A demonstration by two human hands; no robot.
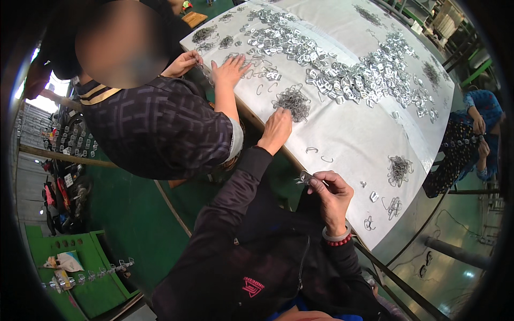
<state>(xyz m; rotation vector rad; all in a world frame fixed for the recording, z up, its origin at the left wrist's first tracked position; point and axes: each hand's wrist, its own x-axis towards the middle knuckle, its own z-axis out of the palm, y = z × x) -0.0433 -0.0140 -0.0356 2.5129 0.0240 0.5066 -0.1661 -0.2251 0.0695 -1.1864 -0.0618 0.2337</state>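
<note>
My left hand (276,130) reaches over the table edge to a heap of bent wire hooks (292,103). Its fingers are bent together with the tips at the heap; what they pinch, if anything, is hidden. Just off the table edge, in front of my body, my right hand (334,199) pinches a small metal piece (305,177) between thumb and fingers. Thin wire ends stick out of that piece; its exact kind is too small to tell. Two single wire hooks (311,150) lie on the white tabletop (342,144) between my hands.
Shiny metal buckles (342,80) are spread across the table's middle. More hook heaps (399,170) lie toward the right corner. A person (160,123) works close on my left, one hand (230,70) flat on the table. Another person (474,134) sits beyond the right edge.
</note>
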